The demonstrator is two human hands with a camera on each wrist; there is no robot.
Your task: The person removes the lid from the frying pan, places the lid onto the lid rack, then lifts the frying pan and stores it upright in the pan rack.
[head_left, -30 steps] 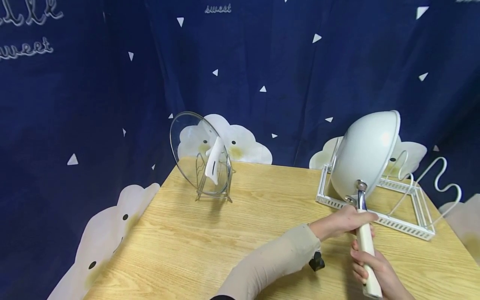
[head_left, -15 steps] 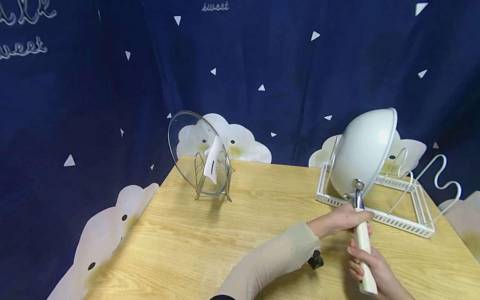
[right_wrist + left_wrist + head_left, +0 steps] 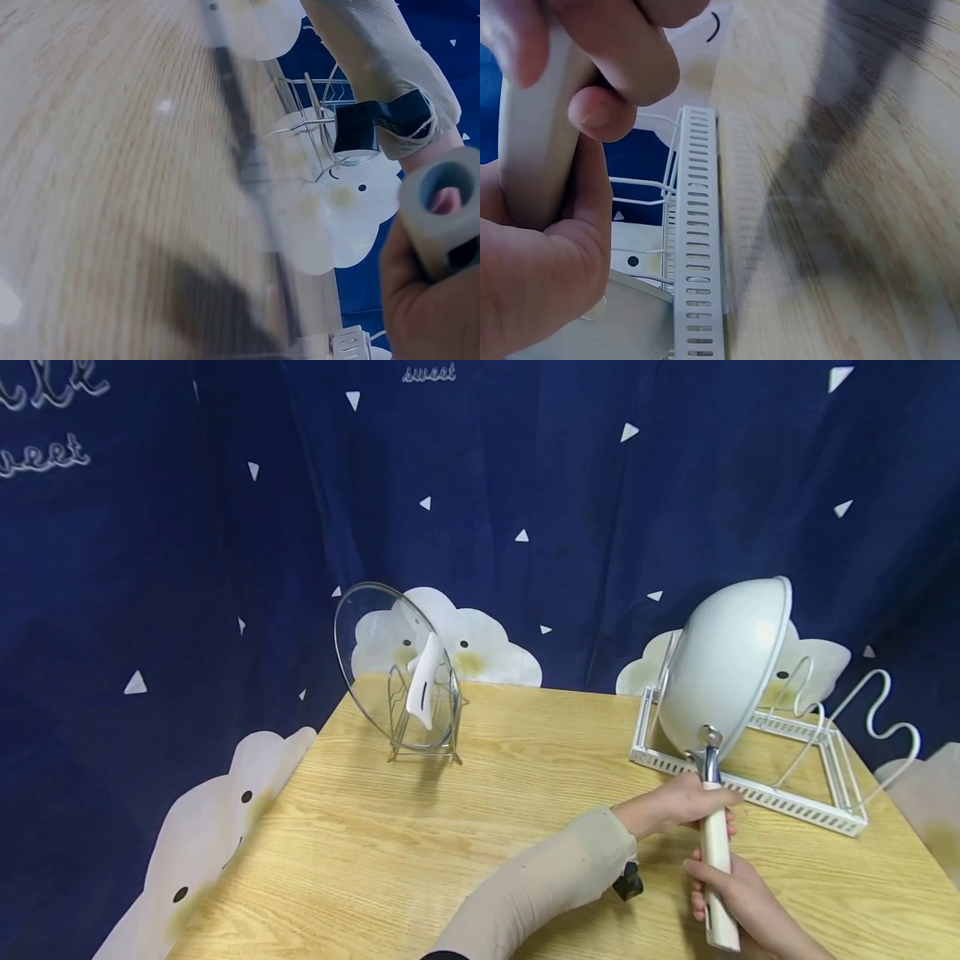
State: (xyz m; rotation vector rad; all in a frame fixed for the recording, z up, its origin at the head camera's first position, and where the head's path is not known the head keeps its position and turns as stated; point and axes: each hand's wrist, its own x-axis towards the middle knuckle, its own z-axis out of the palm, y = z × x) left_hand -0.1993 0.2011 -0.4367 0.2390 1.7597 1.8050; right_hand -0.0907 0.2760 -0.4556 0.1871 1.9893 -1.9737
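Observation:
A white wok (image 3: 723,664) stands tipped on its side in the white rack (image 3: 795,808), its rounded outside facing left and its long pale handle (image 3: 715,843) pointing toward me. My left hand (image 3: 684,802) grips the upper part of that handle near the metal neck. Lower down, my right hand (image 3: 738,893) holds the same handle near its end. In the left wrist view, fingers and thumb of the left hand (image 3: 570,225) curl round the handle. The right wrist view shows the hollow handle end (image 3: 446,195) above my right hand (image 3: 431,307).
A glass lid (image 3: 375,693) with a white grip (image 3: 425,681) leans in a small wire stand (image 3: 420,752) at the back left of the wooden table (image 3: 360,860). Wavy white wire dividers (image 3: 892,718) rise from the rack's right side. A blue curtain (image 3: 480,485) hangs behind.
The wok's handle end and both hands have shifted slightly left, and the wok has turned a little with them. Both hands keep their hold; the lid and rack stay put.

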